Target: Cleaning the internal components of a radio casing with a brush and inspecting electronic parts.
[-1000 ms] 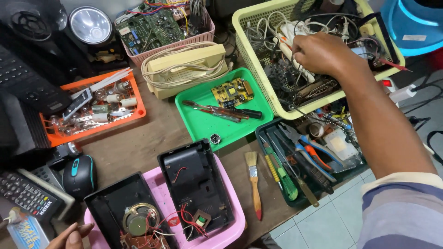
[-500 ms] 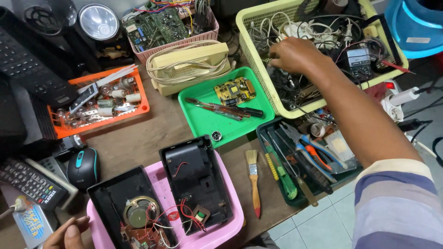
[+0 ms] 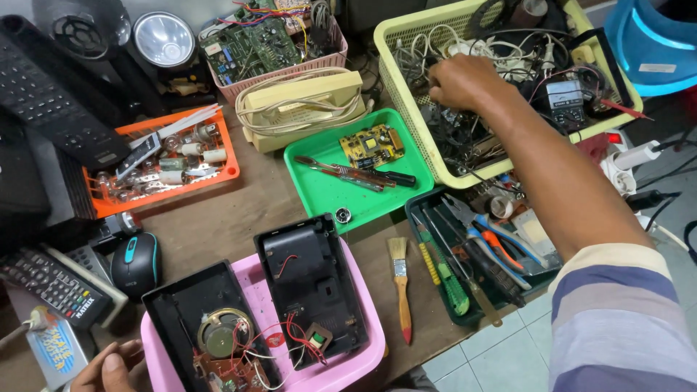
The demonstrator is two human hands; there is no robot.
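My right hand [image 3: 461, 81] reaches into the yellow basket [image 3: 392, 51] at the upper right, its fingers curled down among tangled cables and small parts; what they grip is hidden. My left hand [image 3: 112, 366] rests at the bottom left edge, touching the pink tray's [image 3: 363, 327] corner. That tray holds an opened black device, split into two shells [image 3: 312, 287], with a round speaker [image 3: 219, 335] and red wires showing.
A green tray [image 3: 319, 192] holds screwdrivers and a small circuit board [image 3: 372, 145]. A dark tool tray [image 3: 472, 250] holds pliers. A paintbrush [image 3: 399, 287] lies on the table. Orange tray of bulbs [image 3: 167, 160], pink basket of boards [image 3: 268, 43], remote controls [image 3: 51, 283] and a mouse [image 3: 134, 263] sit left.
My right hand has moved left inside the yellow basket, toward its left side. The view has shifted slightly. My left hand stays at the pink tray's corner.
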